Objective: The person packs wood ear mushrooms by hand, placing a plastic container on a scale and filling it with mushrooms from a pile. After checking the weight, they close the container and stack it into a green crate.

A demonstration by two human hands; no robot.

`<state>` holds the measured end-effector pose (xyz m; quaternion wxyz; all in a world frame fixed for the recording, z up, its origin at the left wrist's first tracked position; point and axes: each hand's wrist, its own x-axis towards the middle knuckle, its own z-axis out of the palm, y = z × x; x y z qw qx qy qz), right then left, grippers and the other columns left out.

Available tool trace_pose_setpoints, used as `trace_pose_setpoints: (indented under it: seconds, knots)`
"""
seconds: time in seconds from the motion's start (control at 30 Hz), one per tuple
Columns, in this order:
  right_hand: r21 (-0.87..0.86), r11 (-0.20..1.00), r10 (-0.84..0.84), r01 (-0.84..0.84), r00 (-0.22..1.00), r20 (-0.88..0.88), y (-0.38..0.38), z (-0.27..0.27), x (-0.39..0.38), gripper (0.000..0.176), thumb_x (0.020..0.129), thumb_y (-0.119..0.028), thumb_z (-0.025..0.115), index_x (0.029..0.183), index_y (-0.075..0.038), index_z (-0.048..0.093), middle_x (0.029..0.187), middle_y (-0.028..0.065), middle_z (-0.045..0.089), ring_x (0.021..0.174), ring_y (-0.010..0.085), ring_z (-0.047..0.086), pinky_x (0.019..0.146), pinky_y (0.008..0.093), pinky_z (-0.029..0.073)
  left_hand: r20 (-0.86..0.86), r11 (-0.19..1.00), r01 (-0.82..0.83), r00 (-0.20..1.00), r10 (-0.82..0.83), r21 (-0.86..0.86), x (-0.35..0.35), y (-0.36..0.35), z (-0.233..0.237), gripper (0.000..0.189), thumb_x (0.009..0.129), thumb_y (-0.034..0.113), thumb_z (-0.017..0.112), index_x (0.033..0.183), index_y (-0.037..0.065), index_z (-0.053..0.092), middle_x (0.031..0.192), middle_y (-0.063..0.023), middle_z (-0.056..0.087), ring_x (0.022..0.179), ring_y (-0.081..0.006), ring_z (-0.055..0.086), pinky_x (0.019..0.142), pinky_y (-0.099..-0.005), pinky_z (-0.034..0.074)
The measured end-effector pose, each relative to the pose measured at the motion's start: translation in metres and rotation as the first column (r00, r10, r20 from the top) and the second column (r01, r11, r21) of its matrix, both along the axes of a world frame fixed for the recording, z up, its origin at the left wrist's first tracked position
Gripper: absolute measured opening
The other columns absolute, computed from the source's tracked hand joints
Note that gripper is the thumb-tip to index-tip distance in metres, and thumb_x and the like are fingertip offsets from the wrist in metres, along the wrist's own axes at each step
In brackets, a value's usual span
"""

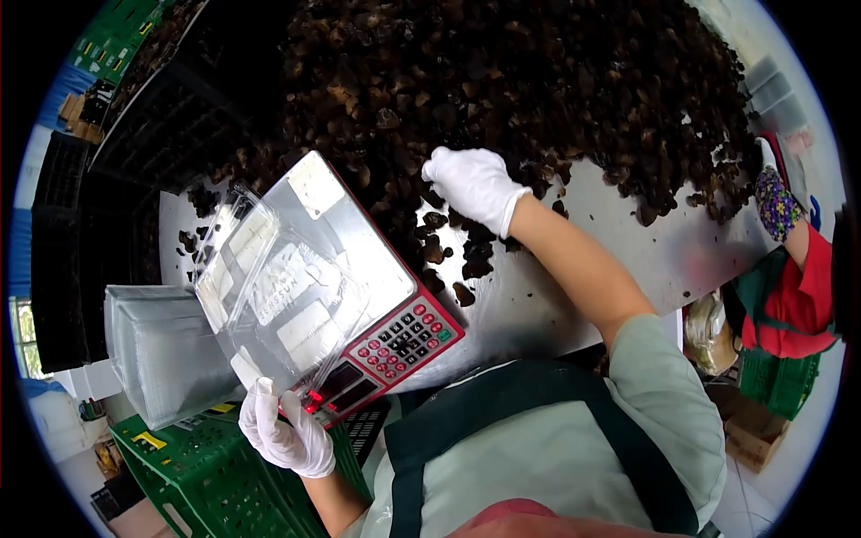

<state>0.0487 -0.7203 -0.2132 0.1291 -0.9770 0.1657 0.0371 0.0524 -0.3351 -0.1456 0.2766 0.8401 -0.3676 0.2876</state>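
My right hand, in a white glove, is closed at the near edge of a big heap of dark brown pieces that look like wood ear mushrooms. Whatever its curled fingers hold is hidden. A red electronic scale with a keypad and metal plate stands to its left. On the plate a clear plastic box lies at a slant, its outline hard to follow. At the box's near corner my left hand, also white-gloved, has its fingers pinched together. They appear to grip that corner, beside the scale's lit red display.
Stacked clear plastic boxes stand left of the scale, above a green crate. Black crates rise behind them. Loose mushroom pieces are scattered on the metal table. At far right, another person's patterned sleeve reaches to the heap.
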Motion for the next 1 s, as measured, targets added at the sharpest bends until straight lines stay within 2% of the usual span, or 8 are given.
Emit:
trace_pose_setpoints:
  seconds: [0.1, 0.3, 0.37, 0.43, 0.57, 0.63, 0.77, 1.0]
  knots:
    - [0.217, 0.976, -0.081, -0.007, 0.916, 0.393, -0.019, -0.006, -0.01, 0.019, 0.094, -0.021, 0.063, 0.11, -0.015, 0.071, 0.105, 0.0076, 0.07, 0.095, 0.0293, 0.069, 0.084, 0.0396, 0.056, 0.029, 0.998, 0.052, 0.998, -0.05, -0.041, -0.002, 0.002, -0.009, 0.045, 0.089, -0.012, 0.066, 0.131, 0.005, 0.063, 0.11, -0.0129, 0.065, 0.091, -0.0231, 0.061, 0.08, -0.0329, 0.049]
    - [0.16, 0.987, -0.052, 0.01, 0.965, 0.259, -0.008, 0.008, 0.003, 0.035, 0.094, -0.016, 0.062, 0.129, -0.024, 0.064, 0.102, 0.0083, 0.063, 0.085, 0.0291, 0.069, 0.076, 0.0421, 0.057, 0.071, 0.998, 0.055, 0.996, -0.054, -0.009, -0.009, -0.002, -0.01, 0.045, 0.085, -0.016, 0.066, 0.126, 0.003, 0.066, 0.113, -0.0142, 0.065, 0.092, -0.0218, 0.064, 0.075, -0.0306, 0.051]
    - [0.075, 0.997, -0.033, 0.021, 0.985, 0.172, -0.008, -0.027, 0.023, 0.039, 0.09, -0.01, 0.065, 0.127, -0.024, 0.065, 0.103, 0.0106, 0.062, 0.083, 0.0305, 0.069, 0.07, 0.0416, 0.057, 0.089, 0.993, 0.053, 0.995, -0.044, -0.103, -0.01, -0.006, -0.019, 0.039, 0.086, -0.014, 0.066, 0.121, 0.004, 0.067, 0.098, -0.0108, 0.066, 0.081, -0.02, 0.061, 0.07, -0.0281, 0.047]
    - [-0.045, 0.999, 0.011, 0.0, 0.967, 0.254, -0.007, -0.029, 0.027, 0.035, 0.089, -0.011, 0.066, 0.122, -0.024, 0.068, 0.103, 0.01, 0.062, 0.083, 0.0301, 0.069, 0.07, 0.0416, 0.057, -0.151, 0.935, 0.158, 0.965, -0.215, -0.317, -0.012, -0.003, -0.018, 0.033, 0.088, -0.012, 0.065, 0.116, 0.005, 0.07, 0.081, -0.0057, 0.062, 0.069, -0.0167, 0.054, 0.064, -0.0258, 0.041]
    - [0.257, 0.966, -0.145, 0.044, 0.909, 0.391, -0.021, -0.016, 0.008, 0.031, 0.087, -0.016, 0.069, 0.118, -0.021, 0.071, 0.109, 0.0077, 0.066, 0.1, 0.0275, 0.068, 0.087, 0.0367, 0.055, -0.212, 0.885, 0.202, 0.926, -0.312, -0.42, -0.027, -0.014, -0.017, 0.03, 0.088, -0.012, 0.065, 0.113, 0.002, 0.072, 0.075, -0.0045, 0.059, 0.065, -0.0149, 0.052, 0.059, -0.0271, 0.04]
    - [0.39, 0.917, -0.167, -0.087, 0.804, 0.571, -0.035, -0.022, -0.001, 0.033, 0.086, -0.015, 0.072, 0.119, -0.014, 0.071, 0.116, 0.0089, 0.068, 0.107, 0.0261, 0.067, 0.094, 0.0359, 0.054, -0.029, 0.933, 0.242, 0.966, -0.258, -0.266, -0.033, -0.022, -0.022, 0.04, 0.08, -0.016, 0.068, 0.116, 0.002, 0.071, 0.085, -0.009, 0.067, 0.068, -0.0216, 0.063, 0.063, -0.0297, 0.051]
    - [0.625, 0.778, -0.306, -0.064, 0.831, 0.465, -0.034, 0.011, -0.029, 0.034, 0.087, -0.015, 0.072, 0.121, -0.009, 0.071, 0.124, 0.0091, 0.069, 0.118, 0.0216, 0.064, 0.106, 0.0337, 0.047, -0.086, 0.858, 0.514, 0.854, -0.513, -0.008, -0.039, -0.043, -0.016, 0.046, 0.075, -0.01, 0.07, 0.117, 0.007, 0.07, 0.083, -0.0078, 0.064, 0.07, -0.0227, 0.065, 0.057, -0.033, 0.053]
    - [0.709, 0.692, -0.415, 0.139, 0.88, 0.232, -0.045, 0.058, -0.184, 0.037, 0.085, -0.012, 0.07, 0.121, -0.003, 0.071, 0.114, 0.0047, 0.07, 0.1, 0.0134, 0.058, 0.09, 0.0284, 0.047, -0.256, 0.495, 0.818, 0.565, -0.784, 0.293, -0.039, -0.081, -0.043, 0.042, 0.079, 0.01, 0.068, 0.121, 0.005, 0.066, 0.101, -0.0042, 0.066, 0.081, -0.0189, 0.068, 0.062, -0.0292, 0.055]
